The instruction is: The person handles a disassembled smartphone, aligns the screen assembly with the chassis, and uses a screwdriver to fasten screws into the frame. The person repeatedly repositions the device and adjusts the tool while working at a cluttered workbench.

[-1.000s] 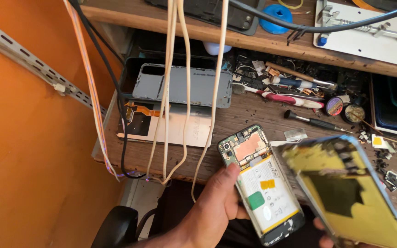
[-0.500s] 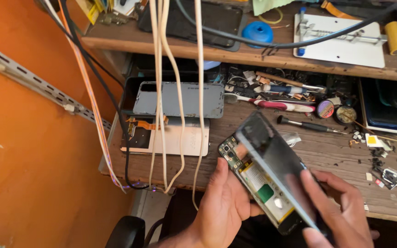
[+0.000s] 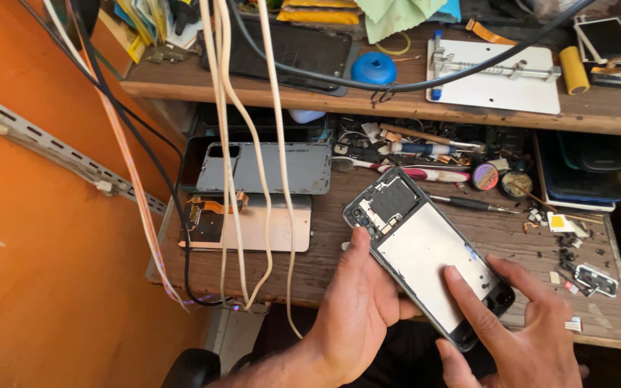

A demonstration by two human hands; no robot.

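Right hand: the right hand (image 3: 522,338) is lowest in view, fingers spread and loose, with the index fingertip (image 3: 454,276) pressing on the pale panel of the opened phone; it grips nothing.
Left hand: the left hand (image 3: 357,309) is closed around the lower left edge of the phone, thumb lying up along its side near the camera end.
Phone: the opened dark-framed smartphone with a pale inner plate (image 3: 425,251) is tilted diagonally, held above the front part of the worn wooden surface (image 3: 512,233), camera end pointing up and left.
Cables: 3 cream cords (image 3: 224,144) and a black cable (image 3: 174,194) hang down at the left, in front of the surface's edge.
Loose panels: a copper-toned flat panel with an orange flex strip (image 3: 253,226) lies left of the phone; just behind it lies a grey phone back cover (image 3: 267,167).
Small parts: tiny screws and chips (image 3: 576,251) are scattered at the right; a red-and-white toothbrush (image 3: 425,174) and a black screwdriver (image 3: 468,204) lie behind the phone.
Shelf: the wooden shelf (image 3: 267,93) above carries a blue round tin (image 3: 374,70), a white repair plate with a metal clamp (image 3: 494,72) and a yellow roll (image 3: 574,70).
Wall: an orange wall (image 3: 30,237) runs along the left.
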